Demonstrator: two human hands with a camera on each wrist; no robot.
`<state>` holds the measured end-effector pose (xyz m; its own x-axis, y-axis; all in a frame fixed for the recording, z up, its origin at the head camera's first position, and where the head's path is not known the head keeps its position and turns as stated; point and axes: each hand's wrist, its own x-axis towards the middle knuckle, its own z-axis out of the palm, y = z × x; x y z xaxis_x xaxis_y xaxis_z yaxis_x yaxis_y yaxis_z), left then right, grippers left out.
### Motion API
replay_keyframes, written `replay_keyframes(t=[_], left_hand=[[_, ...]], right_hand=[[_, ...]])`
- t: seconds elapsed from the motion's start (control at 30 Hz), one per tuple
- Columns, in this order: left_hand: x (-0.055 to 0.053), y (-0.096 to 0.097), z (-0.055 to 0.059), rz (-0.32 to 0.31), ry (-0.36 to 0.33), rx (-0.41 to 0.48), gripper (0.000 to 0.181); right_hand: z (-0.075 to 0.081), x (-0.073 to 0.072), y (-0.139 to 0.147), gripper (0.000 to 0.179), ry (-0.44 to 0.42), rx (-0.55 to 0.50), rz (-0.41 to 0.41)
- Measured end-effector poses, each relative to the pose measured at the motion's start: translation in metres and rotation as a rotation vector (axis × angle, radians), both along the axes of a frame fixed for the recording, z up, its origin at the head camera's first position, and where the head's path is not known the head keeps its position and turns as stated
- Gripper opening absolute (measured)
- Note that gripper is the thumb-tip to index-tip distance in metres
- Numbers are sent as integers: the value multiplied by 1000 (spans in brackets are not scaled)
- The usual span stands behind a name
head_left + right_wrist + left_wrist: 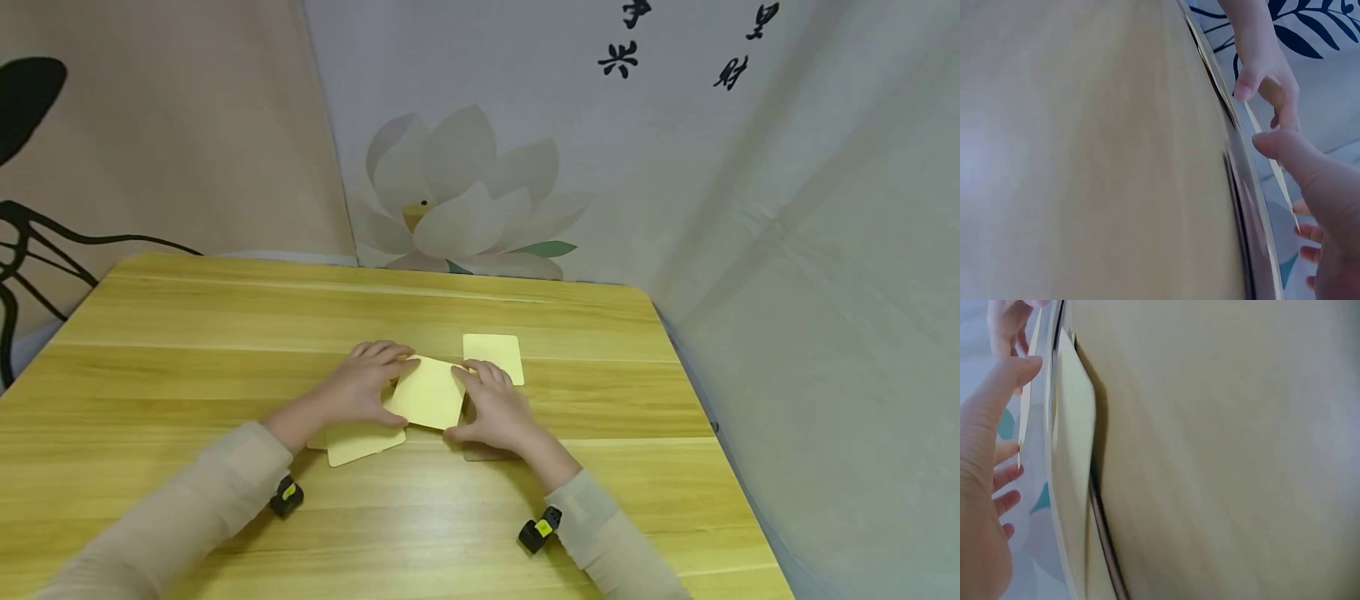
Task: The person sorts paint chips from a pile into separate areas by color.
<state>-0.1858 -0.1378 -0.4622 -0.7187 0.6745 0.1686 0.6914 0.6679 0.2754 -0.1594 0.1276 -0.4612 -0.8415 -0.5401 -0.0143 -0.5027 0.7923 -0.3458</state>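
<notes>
Over the counter, your left fingers and right fingers pinch the raised card by opposite edges — squeeze only lightly.

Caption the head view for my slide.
Left hand and right hand hold a yellow card above a wooden table, other cards nearby.

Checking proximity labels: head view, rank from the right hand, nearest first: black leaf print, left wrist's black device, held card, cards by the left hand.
1. Held card: between both hands, gripped by the right hand.
2. Cards by the left hand: to the left, on the table.
3. Black device: farther left, at the left wrist.
4. Black leaf print: upper left, on the backdrop.
</notes>
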Motion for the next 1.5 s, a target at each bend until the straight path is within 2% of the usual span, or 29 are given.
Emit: replay_keyframes(t=[0.23, 0.6, 0.9, 1.13, 1.5], left_hand=[[-1, 24, 4, 47, -8, 15, 95], [-9, 60, 2, 116, -13, 27, 94], [-24, 82, 1, 171, -39, -3, 95], [-40, 95, -6, 200, -67, -16, 95], [-51, 106, -15, 217, -120, -3, 93]], right_hand=[[8, -9, 25, 97, -13, -93, 39], [17, -32, 60, 96, -68, -94, 93], [17, -56, 77, 94, -130, -75, 74], [12, -75, 86, 94, -153, -25, 78], [8, -89, 92, 93, -238, 17, 40]])
